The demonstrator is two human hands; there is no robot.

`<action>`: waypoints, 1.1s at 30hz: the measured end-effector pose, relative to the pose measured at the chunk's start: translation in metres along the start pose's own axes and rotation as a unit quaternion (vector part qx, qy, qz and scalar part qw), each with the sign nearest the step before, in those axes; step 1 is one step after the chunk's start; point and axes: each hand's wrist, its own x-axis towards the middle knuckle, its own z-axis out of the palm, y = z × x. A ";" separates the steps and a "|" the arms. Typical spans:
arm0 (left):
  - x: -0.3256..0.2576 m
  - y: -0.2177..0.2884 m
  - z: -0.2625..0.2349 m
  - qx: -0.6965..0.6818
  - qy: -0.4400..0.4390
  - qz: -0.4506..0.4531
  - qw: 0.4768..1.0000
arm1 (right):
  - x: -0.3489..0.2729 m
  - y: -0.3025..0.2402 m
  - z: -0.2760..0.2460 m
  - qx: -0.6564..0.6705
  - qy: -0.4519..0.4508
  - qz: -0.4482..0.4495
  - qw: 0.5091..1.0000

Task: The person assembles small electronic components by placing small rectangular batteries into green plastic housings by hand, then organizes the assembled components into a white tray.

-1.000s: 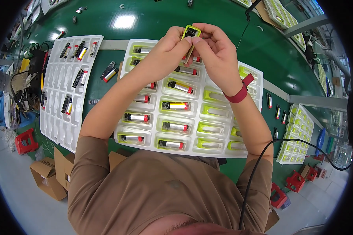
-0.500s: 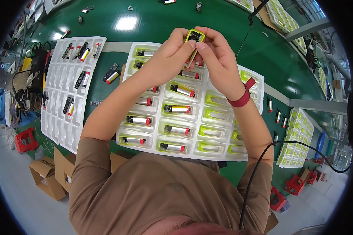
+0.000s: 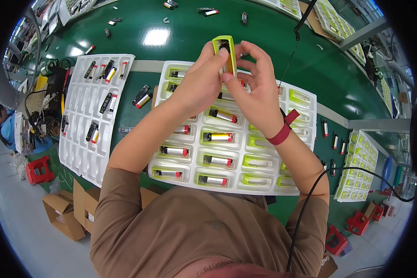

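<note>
Above the far side of a white tray, a yellow-green plastic casing is held tilted, with a dark part in its upper end. My left hand grips its left side, the thumb pressed on the dark part. At the casing's lower end is the thumb of my right hand, which wears a red wristband; its other fingers are curled and partly spread. Beneath my hands, the tray's pockets hold clear and yellow-green casings, several with a battery cell inside. Casings without cells fill pockets on the right.
To the left lies another white tray with a few cells and black circuit boards. Loose cells lie between the trays and more at right. A further tray stands at right. A black cable loops over my right arm.
The casing has been tilted more upright, its side now showing. My right hand has slid down toward its lower end and its fingers have loosened. The whole view has shifted slightly.
</note>
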 end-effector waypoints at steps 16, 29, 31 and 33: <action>0.011 0.004 -0.024 0.160 -0.027 0.086 0.983 | 0.017 0.002 -0.015 0.237 0.009 0.192 0.952; 0.011 0.005 -0.026 0.183 -0.031 0.098 0.978 | 0.023 0.005 -0.029 0.235 -0.006 0.202 0.951; 0.012 0.006 -0.026 0.230 -0.034 0.096 0.968 | 0.020 0.010 -0.036 0.228 0.004 0.214 0.950; 0.011 0.004 -0.026 0.277 -0.039 0.091 0.956 | 0.015 0.013 -0.040 0.188 -0.021 0.177 0.966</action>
